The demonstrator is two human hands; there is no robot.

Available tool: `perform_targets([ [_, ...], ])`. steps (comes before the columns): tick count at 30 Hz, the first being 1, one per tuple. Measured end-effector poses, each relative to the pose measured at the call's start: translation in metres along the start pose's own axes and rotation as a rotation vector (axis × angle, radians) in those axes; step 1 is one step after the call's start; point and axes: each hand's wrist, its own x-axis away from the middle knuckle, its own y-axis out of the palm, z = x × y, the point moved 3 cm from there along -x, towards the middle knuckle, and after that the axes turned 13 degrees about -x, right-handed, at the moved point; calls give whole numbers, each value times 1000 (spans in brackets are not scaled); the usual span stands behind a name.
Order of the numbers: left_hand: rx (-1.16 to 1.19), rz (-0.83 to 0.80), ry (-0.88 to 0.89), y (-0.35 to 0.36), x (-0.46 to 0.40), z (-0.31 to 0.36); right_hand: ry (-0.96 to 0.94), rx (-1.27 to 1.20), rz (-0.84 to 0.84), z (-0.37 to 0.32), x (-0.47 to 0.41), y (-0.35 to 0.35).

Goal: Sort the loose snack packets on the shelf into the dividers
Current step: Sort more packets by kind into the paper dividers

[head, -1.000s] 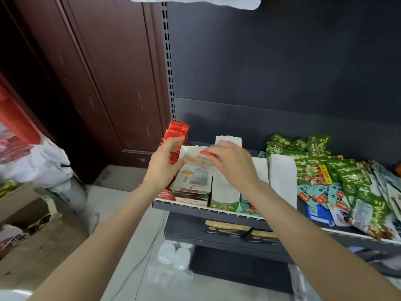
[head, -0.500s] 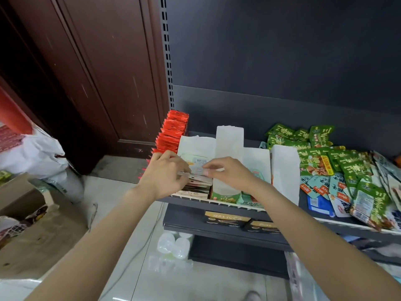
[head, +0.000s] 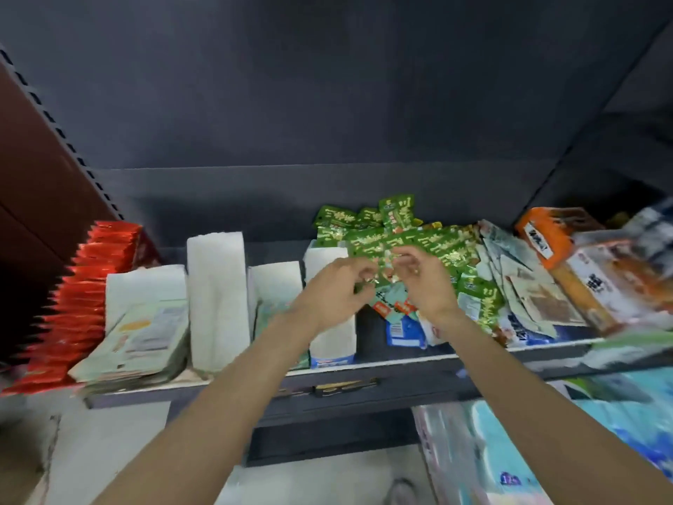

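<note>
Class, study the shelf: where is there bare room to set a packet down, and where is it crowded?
One bare dark strip of shelf shows between the rightmost white divider and the blue packet. Right of that, the green packets and other loose packets overlap in a crowded heap. Left, the dividers stand close together with stacked packets between.

Small shop — dark metal display shelf point(head: 400, 362) with white cardboard dividers point(head: 216, 297), stacked red foil packets point(head: 91, 282), loose green snack packets point(head: 411, 242).
</note>
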Motion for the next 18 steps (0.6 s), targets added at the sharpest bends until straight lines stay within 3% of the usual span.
perform_targets([
  [6,-76,-165,-112,95,-96,50,219,260,42,99,-38,-111],
  [12,-265,-363,-141,159,-149,88,635,451,-44,173,-55,-162],
  [14,-291,-425,-157,170,-155,92,567,563,-96,171,-56,-159],
  [18,-238,-401,-221,172,-159,94,145,756,-187,145,-58,-144],
])
